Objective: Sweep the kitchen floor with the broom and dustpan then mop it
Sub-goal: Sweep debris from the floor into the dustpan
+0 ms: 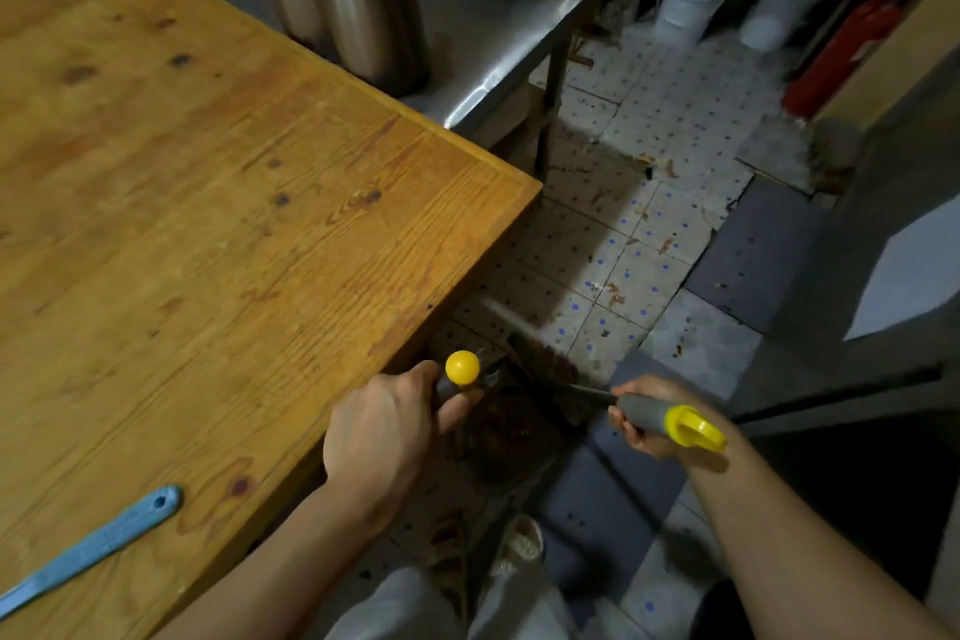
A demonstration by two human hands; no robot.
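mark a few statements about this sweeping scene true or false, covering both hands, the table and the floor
1. The left hand grips a handle topped with a yellow ball. True.
2. The right hand is open and holds nothing. False: it grips a grey handle with a yellow end.
3. A blue utensil lies on the wooden table. True.
4. The tiled floor is spotless. False: brown debris is scattered on it.
5. A red fire extinguisher stands on the table. False: it is down by the wall at the far right.
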